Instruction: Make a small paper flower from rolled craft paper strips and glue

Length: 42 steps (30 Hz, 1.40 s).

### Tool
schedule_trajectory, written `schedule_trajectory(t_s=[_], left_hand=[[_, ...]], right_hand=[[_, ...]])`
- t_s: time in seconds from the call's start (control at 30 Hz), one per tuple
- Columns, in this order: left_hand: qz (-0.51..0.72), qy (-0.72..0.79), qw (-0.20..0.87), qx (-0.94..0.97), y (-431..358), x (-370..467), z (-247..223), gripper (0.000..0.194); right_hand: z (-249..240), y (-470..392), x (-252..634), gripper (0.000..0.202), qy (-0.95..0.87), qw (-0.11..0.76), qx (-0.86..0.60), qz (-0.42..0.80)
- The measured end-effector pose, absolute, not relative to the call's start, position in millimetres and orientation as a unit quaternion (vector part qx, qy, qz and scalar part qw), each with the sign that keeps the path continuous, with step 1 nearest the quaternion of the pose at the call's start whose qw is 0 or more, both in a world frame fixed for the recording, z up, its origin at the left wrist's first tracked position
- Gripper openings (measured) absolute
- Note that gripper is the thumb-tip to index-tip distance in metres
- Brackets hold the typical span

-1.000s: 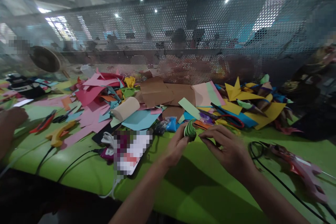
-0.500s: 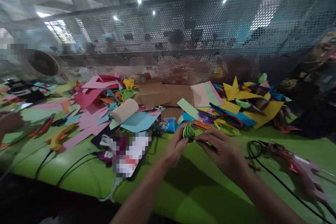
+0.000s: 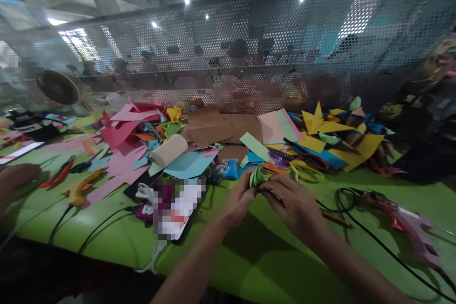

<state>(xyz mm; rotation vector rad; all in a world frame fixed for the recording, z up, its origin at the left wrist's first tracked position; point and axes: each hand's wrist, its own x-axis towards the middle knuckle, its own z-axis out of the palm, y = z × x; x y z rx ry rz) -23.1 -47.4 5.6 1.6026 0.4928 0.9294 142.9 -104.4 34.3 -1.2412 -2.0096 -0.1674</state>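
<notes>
So the green striped coil (image 3: 258, 176) is up off the counter (image 3: 117, 242), right between the two hands, around the middle of the scene. The left hand (image 3: 243, 194) has it clamped between thumb and fingers from the left, and the right hand (image 3: 287, 195) comes in from the right with its fingertips bunched up against it. Basically the coil lies just left of those right fingertips, no gap that I can see, so neither hand is really nearer. Can't tell if the right one is pinching anything though, the tips are tucked out of view. Long axis? Tough call, it's stubby and the fingers cover a good bit of it. Farther out, a brown stick (image 3: 337, 219) lies just right of the right hand, then a pink glue gun (image 3: 409, 228). Another person's arm (image 3: 17, 178) is cut off at the left edge, and the phone (image 3: 185, 211) is partly pixelated
</notes>
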Motion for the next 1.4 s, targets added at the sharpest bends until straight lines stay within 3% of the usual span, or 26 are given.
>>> schedule_trajectory(t_s=[0.3,0.87,1.4], left_hand=[[0.420,0.208,0.560,0.683,-43,-23,-2,0.050],[0.417,0.203,0.515,0.721,-46,-22,-2,0.048],[0.426,0.204,0.563,0.678,-46,-20,-2,0.047]], right_hand=[[39,-108,152,0.010,-0.755,0.452,-0.473,-0.046],[25,-109,140,0.016,-0.775,0.387,-0.498,-0.046],[28,-111,140,0.011,-0.749,0.424,-0.508,-0.030]])
